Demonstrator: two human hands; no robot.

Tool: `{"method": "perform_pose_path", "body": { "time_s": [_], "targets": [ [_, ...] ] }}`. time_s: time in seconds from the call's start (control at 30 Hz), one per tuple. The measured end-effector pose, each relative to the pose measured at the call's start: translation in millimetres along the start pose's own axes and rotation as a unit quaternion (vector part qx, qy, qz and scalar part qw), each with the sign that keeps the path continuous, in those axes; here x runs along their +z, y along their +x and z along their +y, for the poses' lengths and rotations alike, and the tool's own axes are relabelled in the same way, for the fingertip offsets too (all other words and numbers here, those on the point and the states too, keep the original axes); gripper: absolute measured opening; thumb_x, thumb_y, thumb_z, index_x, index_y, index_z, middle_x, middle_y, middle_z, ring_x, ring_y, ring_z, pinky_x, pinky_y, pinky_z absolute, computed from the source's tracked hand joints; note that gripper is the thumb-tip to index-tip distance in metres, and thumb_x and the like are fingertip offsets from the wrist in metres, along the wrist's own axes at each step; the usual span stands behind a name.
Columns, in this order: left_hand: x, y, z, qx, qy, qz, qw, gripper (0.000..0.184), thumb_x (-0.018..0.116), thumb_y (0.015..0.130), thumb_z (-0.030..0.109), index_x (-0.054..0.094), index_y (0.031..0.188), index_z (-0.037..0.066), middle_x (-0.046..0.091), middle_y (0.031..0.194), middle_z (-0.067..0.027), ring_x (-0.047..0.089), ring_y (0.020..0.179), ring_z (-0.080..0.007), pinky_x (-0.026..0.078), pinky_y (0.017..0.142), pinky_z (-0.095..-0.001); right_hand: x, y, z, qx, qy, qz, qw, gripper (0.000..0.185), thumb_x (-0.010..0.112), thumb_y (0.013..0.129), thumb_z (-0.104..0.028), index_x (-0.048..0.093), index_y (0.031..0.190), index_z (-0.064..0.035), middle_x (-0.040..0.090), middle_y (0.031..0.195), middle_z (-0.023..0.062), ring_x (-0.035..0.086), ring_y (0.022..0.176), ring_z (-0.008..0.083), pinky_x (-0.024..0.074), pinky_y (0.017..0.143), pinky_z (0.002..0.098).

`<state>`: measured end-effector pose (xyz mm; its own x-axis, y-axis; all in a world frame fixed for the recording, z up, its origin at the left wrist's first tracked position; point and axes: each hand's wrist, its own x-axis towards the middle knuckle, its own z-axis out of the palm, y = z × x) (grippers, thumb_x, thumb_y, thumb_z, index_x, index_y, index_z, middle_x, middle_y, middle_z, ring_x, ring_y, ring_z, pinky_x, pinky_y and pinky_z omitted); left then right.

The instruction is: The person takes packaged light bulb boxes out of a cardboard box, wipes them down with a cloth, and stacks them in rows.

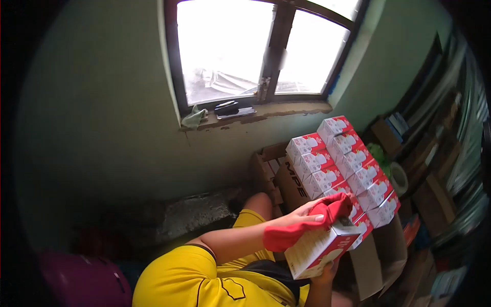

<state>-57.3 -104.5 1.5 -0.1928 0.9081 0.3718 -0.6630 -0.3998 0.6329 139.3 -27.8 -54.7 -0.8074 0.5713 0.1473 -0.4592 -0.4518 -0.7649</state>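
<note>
My left hand is closed on a red cloth, which is bunched over the fingers and hangs down beside the wrist. The cloth lies against the upper end of a white and red carton. From below, my right hand grips that carton, which is tilted; its fingers are partly hidden behind it. Just beyond my hands, rows of similar white and red cartons are stacked. My left forearm crosses above yellow clothing.
A brown cardboard box with dark lettering stands beside the stack. An open-flapped box is at the lower right. A roll of tape and leaning boards are further right. Dark items and a cloth rest on the window sill.
</note>
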Motion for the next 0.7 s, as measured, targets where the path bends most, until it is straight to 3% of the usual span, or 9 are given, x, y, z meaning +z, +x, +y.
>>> {"method": "perform_pose_path", "body": {
  "time_s": [0.07,0.17,0.2,0.23,0.27,0.43,0.57,0.67,0.7],
  "targets": [
    [-20.4,-13.3,-11.7,-0.014,0.118,0.118,0.986,0.086,0.067,0.089,0.034,0.021,0.154,0.002,0.035,0.153,-0.0112,0.035,0.141,-0.0207,0.024,0.116,-0.0354,7.3,17.2,-2.3,-0.016,-0.015,-0.026,0.999,0.1,0.085,0.075,-0.039,0.029,0.15,-0.0033,0.052,0.137,0.0122,0.054,0.122,0.0241,0.0493,0.098,0.0383],
    [-14.9,-10.3,-1.6,0.124,0.223,0.127,0.958,0.084,0.068,0.089,0.023,0.02,0.154,-0.001,0.031,0.156,-0.0118,0.032,0.142,-0.0196,0.024,0.116,-0.0331,-15.4,33.2,-2.4,-0.051,-0.254,0.04,0.965,0.086,0.062,0.094,-0.049,0.026,0.151,0.0037,0.042,0.148,0.0157,0.048,0.13,0.0229,0.0402,0.106,0.0361],
    [-3.0,-8.6,4.6,0.139,0.225,0.123,0.957,0.084,0.068,0.089,0.021,0.02,0.154,-0.002,0.03,0.156,-0.0123,0.031,0.143,-0.0194,0.024,0.116,-0.0328,4.1,38.8,-13.2,-0.033,-0.25,0.02,0.967,0.078,0.058,0.097,-0.041,0.025,0.152,0.004,0.032,0.156,0.0163,0.034,0.14,0.0243,0.0244,0.116,0.0399],
    [3.2,-2.6,4.2,0.137,0.208,0.09,0.964,0.083,0.068,0.088,0.02,0.021,0.153,-0.003,0.03,0.156,-0.0128,0.03,0.144,-0.02,0.022,0.117,-0.0334,13.5,43.6,-13.9,-0.09,-0.307,-0.015,0.947,0.093,0.054,0.095,-0.057,0.017,0.153,0.0049,0.037,0.15,0.0172,0.039,0.137,0.0256,0.0317,0.112,0.0384],
    [6.9,-2.2,-0.6,0.136,0.192,0.06,0.97,0.083,0.068,0.088,0.019,0.022,0.153,-0.004,0.03,0.157,-0.0133,0.028,0.145,-0.0206,0.021,0.117,-0.034,21.1,37.9,-13.3,-0.119,-0.261,-0.044,0.957,0.097,0.058,0.094,-0.053,0.007,0.155,0.0023,0.018,0.159,0.0185,0.02,0.147,0.0259,0.0156,0.118,0.0406],
    [3.5,-23.0,-38.5,0.095,0.215,0.029,0.971,0.096,0.068,0.087,0.022,0.005,0.154,-0.004,0.017,0.16,-0.0152,0.019,0.147,-0.0242,0.016,0.118,-0.038,27.1,41.8,-21.9,-0.187,-0.265,0.03,0.945,0.118,0.071,0.079,-0.063,0.01,0.155,0.0032,0.023,0.157,0.0181,0.027,0.144,0.0255,0.0218,0.116,0.0404],
    [1.7,-30.6,-58.0,0.053,0.274,-0.004,0.96,0.084,0.064,0.09,0.018,0.013,0.152,-0.004,0.029,0.154,-0.0163,0.028,0.144,-0.0263,0.021,0.117,-0.0392,36.7,43.6,-40.5,-0.223,-0.188,0.09,0.952,0.118,0.076,0.076,-0.06,0.016,0.154,0.0036,0.028,0.156,0.0185,0.03,0.143,0.0248,0.0252,0.115,0.0401],
    [-7.5,-38.4,-61.3,0.023,0.248,0.019,0.968,0.086,0.064,0.09,0.022,0.011,0.152,-0.004,0.027,0.155,-0.0168,0.027,0.144,-0.0269,0.021,0.117,-0.0401,31.4,44.6,-38.0,-0.265,-0.226,0.071,0.935,0.117,0.078,0.075,-0.057,0.017,0.154,0.0035,0.026,0.158,0.0181,0.029,0.143,0.0245,0.0227,0.116,0.04],
    [-10.2,-29.7,-57.2,0.066,0.247,-0.015,0.967,0.089,0.064,0.091,0.029,0.009,0.153,-0.004,0.026,0.156,-0.0171,0.027,0.145,-0.0277,0.022,0.117,-0.0413,31.7,45.3,-36.5,-0.278,-0.244,0.063,0.927,0.117,0.078,0.075,-0.056,0.017,0.154,0.0035,0.025,0.158,0.018,0.029,0.143,0.0243,0.0219,0.117,0.0399]
  ]
}}
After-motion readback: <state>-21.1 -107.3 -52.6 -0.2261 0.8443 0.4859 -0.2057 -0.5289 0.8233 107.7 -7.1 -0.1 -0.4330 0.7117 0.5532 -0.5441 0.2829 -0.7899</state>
